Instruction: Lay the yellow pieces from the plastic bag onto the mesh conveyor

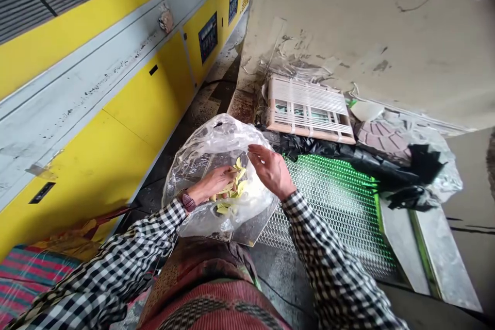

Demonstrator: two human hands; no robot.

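Yellow panelling (135, 139) is flanking the left hand (211, 184), its fingers curling among yellow pieces (235, 185) in a clear plastic bag (216, 139), the right hand (271, 170) spreading open; slack plastic risks spills.

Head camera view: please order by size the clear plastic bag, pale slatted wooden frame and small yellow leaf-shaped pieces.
Clear plastic bag and pale slatted wooden frame: unsure, the bag is nearer the camera. Then small yellow leaf-shaped pieces.

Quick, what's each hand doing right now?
Left hand: closed on yellow pieces inside the clear plastic bag.
Right hand: open, holding nothing, at the bag's edge.
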